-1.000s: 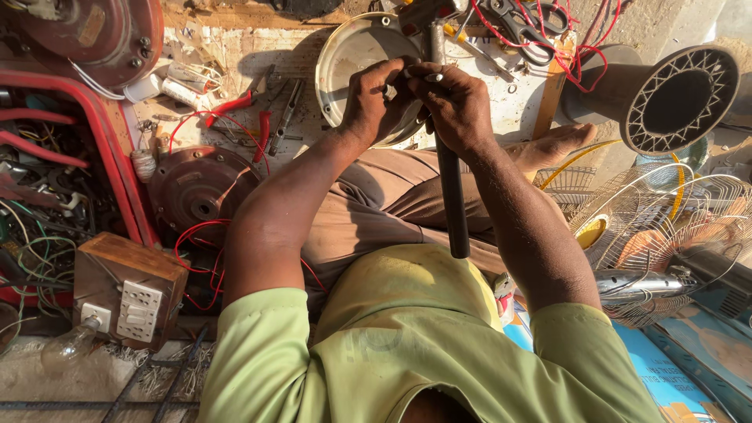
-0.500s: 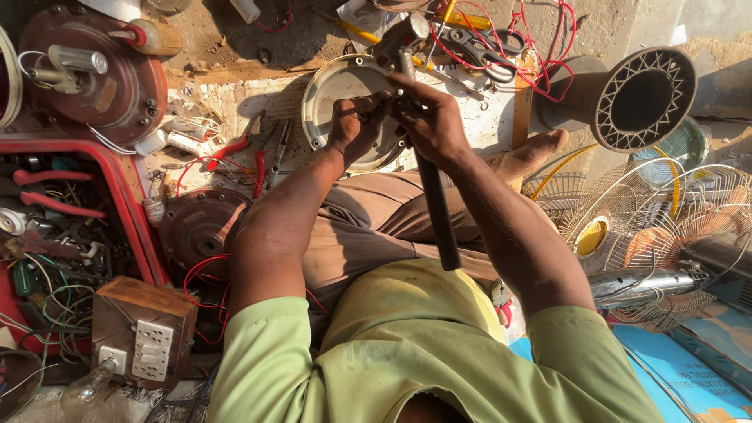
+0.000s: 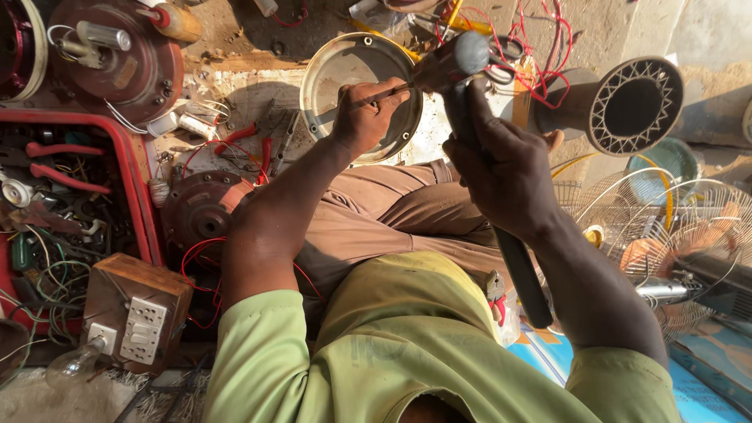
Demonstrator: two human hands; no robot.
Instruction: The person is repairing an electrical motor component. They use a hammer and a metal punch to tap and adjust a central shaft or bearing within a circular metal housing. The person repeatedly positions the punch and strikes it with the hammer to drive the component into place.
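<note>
My left hand (image 3: 362, 117) is shut on a thin metal rod (image 3: 385, 94), holding its tip against the inside of a round shiny metal dish (image 3: 337, 63) that lies on the ground in front of my crossed legs. My right hand (image 3: 501, 168) grips a hammer by its long black handle (image 3: 523, 282). The grey hammer head (image 3: 456, 56) is lifted above the rod's free end, to the right of my left hand. Both forearms reach forward over my brown trousers and green shirt.
A red tray (image 3: 135, 184) of tools and wires lies at left, with a dark fan motor (image 3: 117, 59) behind it and a rotor (image 3: 200, 213) beside it. A wooden switchboard (image 3: 137, 313), red pliers (image 3: 249, 139), a perforated cylinder (image 3: 630, 106) and a wire fan guard (image 3: 666, 227) surround me.
My right hand has drawn back from my left hand and lifted the hammer head up. My left hand stays on the rod at the dish.
</note>
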